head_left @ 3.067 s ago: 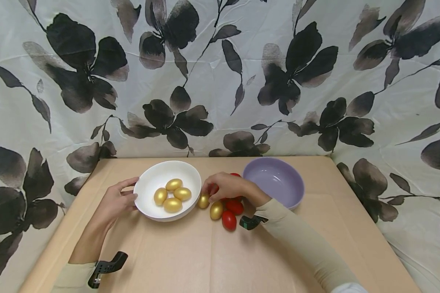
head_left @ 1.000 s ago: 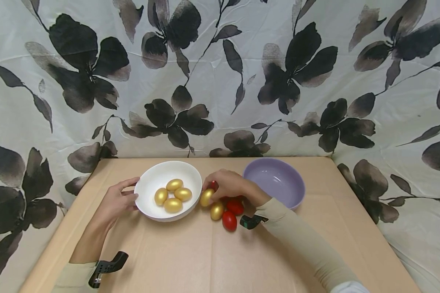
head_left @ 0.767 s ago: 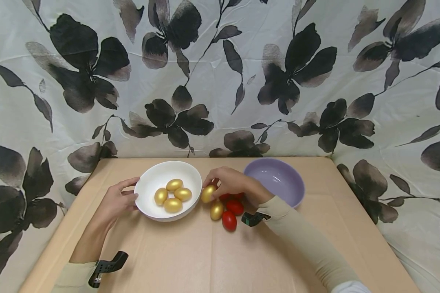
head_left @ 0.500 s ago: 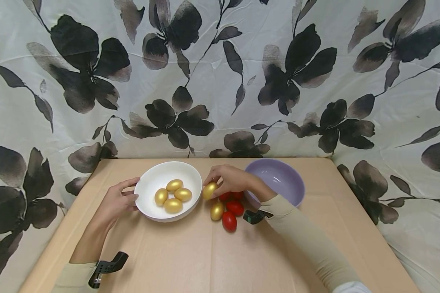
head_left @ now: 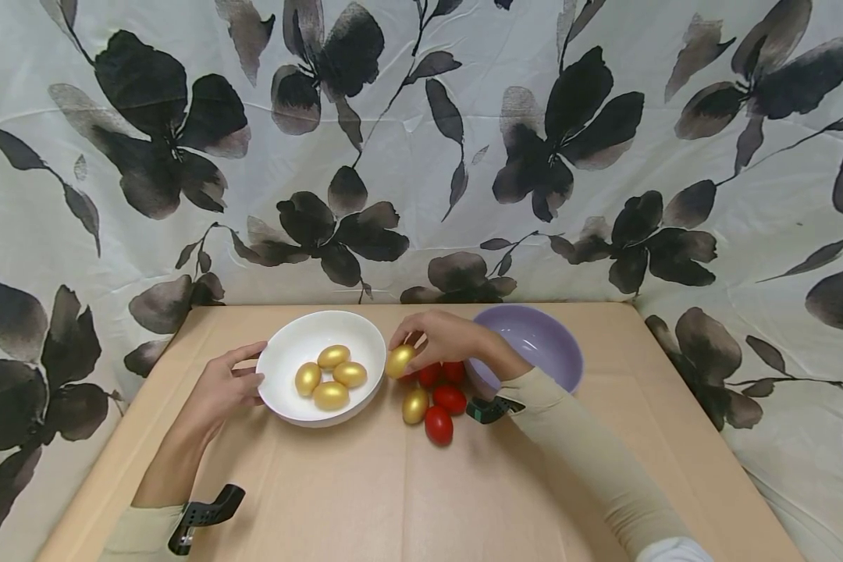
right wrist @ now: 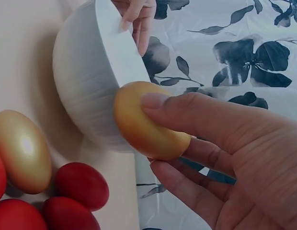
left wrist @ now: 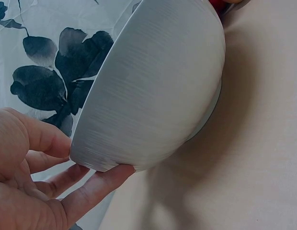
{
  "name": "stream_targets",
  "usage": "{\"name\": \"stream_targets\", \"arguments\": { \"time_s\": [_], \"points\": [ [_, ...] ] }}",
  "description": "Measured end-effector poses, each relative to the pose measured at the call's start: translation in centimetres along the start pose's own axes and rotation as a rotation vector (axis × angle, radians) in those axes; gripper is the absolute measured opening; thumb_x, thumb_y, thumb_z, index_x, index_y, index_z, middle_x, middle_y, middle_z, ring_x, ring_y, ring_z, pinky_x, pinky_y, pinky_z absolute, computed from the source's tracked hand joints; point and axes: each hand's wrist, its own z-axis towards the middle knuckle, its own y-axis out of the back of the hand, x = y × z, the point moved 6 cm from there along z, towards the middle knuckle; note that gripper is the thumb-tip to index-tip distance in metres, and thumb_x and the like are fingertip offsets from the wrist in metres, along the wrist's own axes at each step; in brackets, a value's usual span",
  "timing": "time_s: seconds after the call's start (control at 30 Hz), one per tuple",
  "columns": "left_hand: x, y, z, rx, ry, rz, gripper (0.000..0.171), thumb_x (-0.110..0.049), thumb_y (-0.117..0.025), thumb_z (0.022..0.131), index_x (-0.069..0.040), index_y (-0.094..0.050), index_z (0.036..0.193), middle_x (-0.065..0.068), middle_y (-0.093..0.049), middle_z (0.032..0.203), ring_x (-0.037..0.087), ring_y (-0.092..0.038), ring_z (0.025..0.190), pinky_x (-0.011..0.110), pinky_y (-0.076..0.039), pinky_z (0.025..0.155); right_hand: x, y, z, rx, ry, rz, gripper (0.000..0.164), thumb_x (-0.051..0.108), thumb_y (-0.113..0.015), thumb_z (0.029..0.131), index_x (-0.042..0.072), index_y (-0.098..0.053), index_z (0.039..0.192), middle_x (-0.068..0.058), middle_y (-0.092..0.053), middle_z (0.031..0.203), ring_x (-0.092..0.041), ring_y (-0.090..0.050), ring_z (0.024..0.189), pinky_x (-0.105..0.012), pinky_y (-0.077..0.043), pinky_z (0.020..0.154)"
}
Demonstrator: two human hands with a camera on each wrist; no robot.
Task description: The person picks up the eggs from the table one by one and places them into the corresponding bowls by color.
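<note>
A white bowl [head_left: 281, 390] stands on the left half of the table with several golden eggs [head_left: 332, 395] inside. My left hand [head_left: 223, 384] holds its left side, fingertips and thumb against the rim and outer wall [left wrist: 153, 91]. Between the thumb and fingers of my right hand [head_left: 441, 342] is another golden egg [right wrist: 148, 120], raised off the table just by the bowl's right rim. Below that hand a loose golden egg [head_left: 415, 407] lies beside several red eggs [head_left: 439, 425]; the hand partly covers the farther ones.
A purple bowl [head_left: 534, 343] stands at the back right, partly behind my right wrist. Its visible inside holds nothing. A floral cloth [head_left: 449, 156] hangs behind the far edge of the wooden table [head_left: 365, 499].
My right hand has picked the golden egg up from beside the white bowl and raised it near the rim. More of the red eggs now show. The left hand and bowl stay put.
</note>
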Motion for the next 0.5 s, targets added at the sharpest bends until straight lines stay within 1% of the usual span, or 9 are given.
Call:
{"name": "stream_targets", "arguments": {
  "time_s": [0.1, 0.23, 0.33, 0.37, 0.47, 0.5],
  "points": [
    [0.0, 0.0, -0.1, -0.002, -0.001, 0.001, 0.064, 0.003, -0.055, 0.098, 0.001, -0.031, 0.157, 0.036, -0.041, 0.147, 0.040, -0.065, 0.113, 0.044, -0.062, 0.080, 0.3, 0.1, 0.1, -0.006, -0.004, 0.004, 0.034, 0.009, -0.082, 0.084, 0.009, -0.074, 0.117, -0.002, -0.071, 0.114, -0.022, -0.067, 0.108, -0.032, -0.059, 0.091],
    [-0.1, 0.0, -0.1, -0.003, 0.001, 0.003, 0.064, 0.004, -0.055, 0.098, 0.001, -0.031, 0.157, 0.035, -0.040, 0.148, 0.044, -0.061, 0.118, 0.045, -0.062, 0.081, 0.4, 0.2, 0.4, -0.013, -0.010, -0.006, 0.036, 0.010, -0.082, 0.084, 0.011, -0.074, 0.119, 0.001, -0.069, 0.116, -0.021, -0.066, 0.109, -0.037, -0.058, 0.093],
    [0.0, -0.1, -0.1, -0.003, 0.007, 0.003, 0.064, 0.003, -0.055, 0.098, 0.001, -0.031, 0.157, 0.035, -0.039, 0.149, 0.047, -0.058, 0.122, 0.045, -0.062, 0.081, 0.5, 0.2, 0.7, -0.011, -0.003, -0.016, 0.039, 0.010, -0.082, 0.085, 0.009, -0.073, 0.122, 0.001, -0.069, 0.116, -0.018, -0.066, 0.109, -0.034, -0.058, 0.093],
    [0.0, -0.1, -0.1, -0.003, 0.007, 0.003, 0.064, 0.003, -0.055, 0.098, 0.001, -0.031, 0.157, 0.035, -0.039, 0.149, 0.047, -0.058, 0.122, 0.045, -0.062, 0.081, 0.5, 0.2, 0.8, -0.011, 0.002, -0.017, 0.039, 0.010, -0.082, 0.084, 0.009, -0.073, 0.122, 0.001, -0.069, 0.115, -0.018, -0.066, 0.109, -0.034, -0.058, 0.093],
    [0.0, -0.1, -0.1, -0.003, 0.008, 0.005, 0.064, 0.003, -0.055, 0.098, 0.001, -0.031, 0.157, 0.035, -0.040, 0.148, 0.046, -0.060, 0.120, 0.045, -0.062, 0.081, 0.7, 0.1, 1.0, -0.009, 0.016, -0.025, 0.038, 0.010, -0.082, 0.085, 0.010, -0.074, 0.122, 0.001, -0.068, 0.114, -0.017, -0.066, 0.108, -0.030, -0.058, 0.091],
    [0.0, -0.1, -0.1, -0.003, 0.006, 0.005, 0.064, 0.003, -0.055, 0.098, 0.001, -0.031, 0.157, 0.035, -0.040, 0.148, 0.045, -0.060, 0.119, 0.045, -0.062, 0.081, 0.7, 0.1, 1.1, -0.009, 0.019, -0.028, 0.037, 0.010, -0.082, 0.085, 0.011, -0.074, 0.121, 0.001, -0.068, 0.114, -0.017, -0.066, 0.108, -0.030, -0.058, 0.091]
  ]
}}
